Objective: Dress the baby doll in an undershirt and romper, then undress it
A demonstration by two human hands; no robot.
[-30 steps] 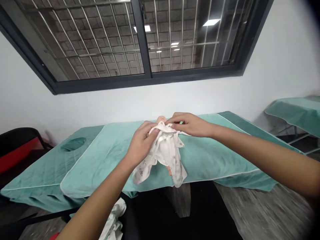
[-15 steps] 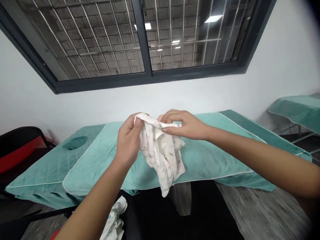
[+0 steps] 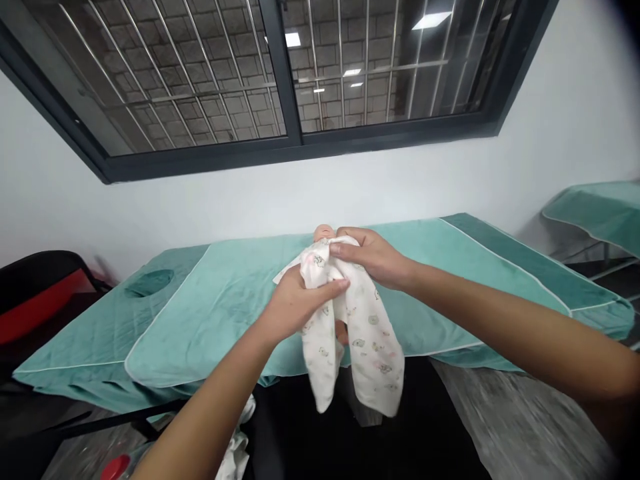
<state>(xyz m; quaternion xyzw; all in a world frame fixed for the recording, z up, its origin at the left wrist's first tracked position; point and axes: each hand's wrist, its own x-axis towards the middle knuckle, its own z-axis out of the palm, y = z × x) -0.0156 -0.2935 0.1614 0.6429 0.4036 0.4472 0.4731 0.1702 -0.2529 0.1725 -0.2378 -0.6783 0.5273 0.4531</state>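
White baby trousers with a small printed pattern hang between my hands, their two legs pointing down toward me. My left hand grips the bunched top at the left, thumb across the front. At the upper right, the fingers of my right hand pinch the top edge. Behind the cloth a baby doll lies on the green bed cover. Only its head and a bit of skin-coloured body between the trouser legs show; the cloth hides the rest.
A face hole is at the bed's left end. Black and red chairs stand at left. More white printed cloth lies low by my left forearm, near a red lid. A barred window is above; another green-covered bed stands right.
The trousers have turned from a bunched hanging bundle to two separate legs hanging down. My left hand has moved right and lower, closer to my right hand. More of the doll's head shows.
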